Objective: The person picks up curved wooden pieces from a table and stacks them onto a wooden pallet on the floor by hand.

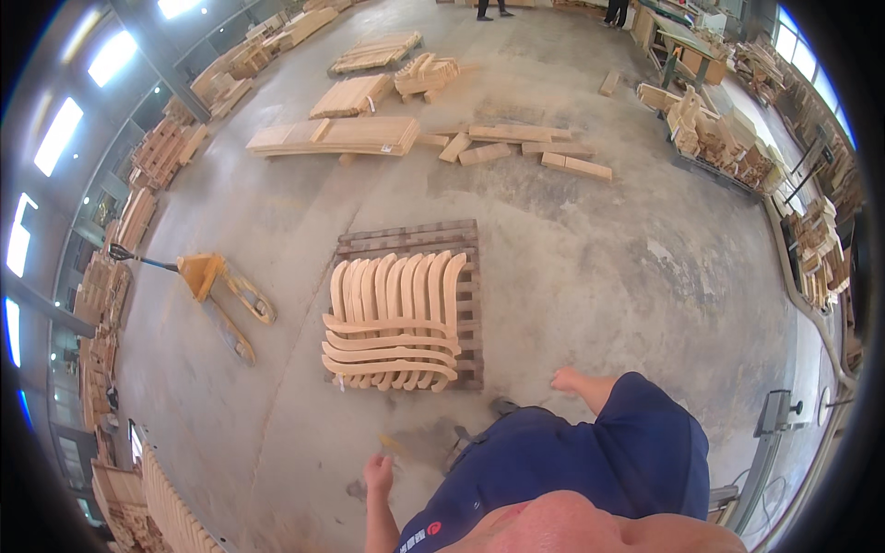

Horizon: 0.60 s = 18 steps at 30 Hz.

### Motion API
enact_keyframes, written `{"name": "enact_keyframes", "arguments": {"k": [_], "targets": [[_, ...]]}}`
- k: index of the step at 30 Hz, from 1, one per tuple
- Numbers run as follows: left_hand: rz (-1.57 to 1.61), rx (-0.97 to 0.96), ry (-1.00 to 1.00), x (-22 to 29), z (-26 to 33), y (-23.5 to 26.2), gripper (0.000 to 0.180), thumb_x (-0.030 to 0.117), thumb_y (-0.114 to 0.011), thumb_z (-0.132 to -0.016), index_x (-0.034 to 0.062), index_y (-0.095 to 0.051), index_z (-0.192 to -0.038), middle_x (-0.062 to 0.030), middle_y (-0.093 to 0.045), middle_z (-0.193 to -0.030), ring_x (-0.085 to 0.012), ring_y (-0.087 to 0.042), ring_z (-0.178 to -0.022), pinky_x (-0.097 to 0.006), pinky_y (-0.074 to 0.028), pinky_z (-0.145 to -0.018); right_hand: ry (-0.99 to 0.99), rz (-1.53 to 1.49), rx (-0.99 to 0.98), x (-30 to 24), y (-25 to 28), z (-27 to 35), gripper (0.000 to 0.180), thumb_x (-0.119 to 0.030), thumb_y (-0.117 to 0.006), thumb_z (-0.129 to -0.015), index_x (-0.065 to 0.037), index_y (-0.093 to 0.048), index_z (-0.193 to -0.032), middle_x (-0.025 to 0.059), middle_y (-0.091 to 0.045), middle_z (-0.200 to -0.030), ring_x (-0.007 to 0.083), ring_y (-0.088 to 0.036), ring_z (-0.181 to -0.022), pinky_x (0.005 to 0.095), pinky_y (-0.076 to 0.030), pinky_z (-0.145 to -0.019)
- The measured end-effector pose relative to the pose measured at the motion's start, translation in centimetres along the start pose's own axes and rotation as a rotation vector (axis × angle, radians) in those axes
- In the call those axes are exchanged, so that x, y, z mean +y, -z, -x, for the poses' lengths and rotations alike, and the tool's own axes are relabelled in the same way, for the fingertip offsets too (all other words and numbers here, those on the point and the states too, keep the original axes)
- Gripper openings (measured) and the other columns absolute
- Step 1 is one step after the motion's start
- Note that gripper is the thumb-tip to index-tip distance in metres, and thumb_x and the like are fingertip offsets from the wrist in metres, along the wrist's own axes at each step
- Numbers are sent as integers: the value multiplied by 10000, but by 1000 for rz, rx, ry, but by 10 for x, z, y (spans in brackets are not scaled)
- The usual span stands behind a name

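Observation:
My left hand (379,472) hangs low beside my dark blue clothing, its fingers loosely curled with nothing visible in them. Farther right, my right hand (570,380) is held out over the floor, also curled and apparently holding nothing. Both hands are clear of the wood. Ahead of me stands a dark slatted pallet (469,327). Curved wooden pieces (395,288) lie on it side by side in a row. Across their near part rest several more curved pieces (392,354), turned crosswise.
A yellow pallet jack (201,275) stands left of the pallet. Long boards (334,136) and loose planks (512,146) lie on the floor beyond. Wood stacks line the left wall; a loaded rack (728,147) stands at right. A metal stand (772,442) is near my right.

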<state>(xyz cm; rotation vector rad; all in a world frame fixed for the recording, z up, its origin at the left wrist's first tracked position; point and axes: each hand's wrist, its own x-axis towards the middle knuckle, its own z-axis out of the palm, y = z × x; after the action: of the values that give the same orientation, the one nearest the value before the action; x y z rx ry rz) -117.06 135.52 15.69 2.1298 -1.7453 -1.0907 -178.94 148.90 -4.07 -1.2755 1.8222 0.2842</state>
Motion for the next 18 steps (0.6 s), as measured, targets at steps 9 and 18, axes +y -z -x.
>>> {"name": "enact_keyframes", "arguments": {"k": [9, 18], "targets": [[42, -225, -16, -117, 101, -68, 318, 264, -585, -864, -20, -669, -979, -216, -702, -918, -323, -672, -886, -436, -515, -768, -21, -168, 123, -70, -17, 81, 341, -296, -635, -830, -54, -722, -1054, 130, -741, -888, 259, -707, -699, 414, -579, -659], [95, -298, 346, -270, 202, -66, 304, 247, -591, -876, -6, -670, -1023, -211, -694, -930, -305, -664, -858, -431, -517, -739, -146, -362, 13, -95, -80, 162, 296, -325, -676, -838, -60, -707, -964, 92, -677, -760, 215, -629, -619, 377, -558, -601]]}}
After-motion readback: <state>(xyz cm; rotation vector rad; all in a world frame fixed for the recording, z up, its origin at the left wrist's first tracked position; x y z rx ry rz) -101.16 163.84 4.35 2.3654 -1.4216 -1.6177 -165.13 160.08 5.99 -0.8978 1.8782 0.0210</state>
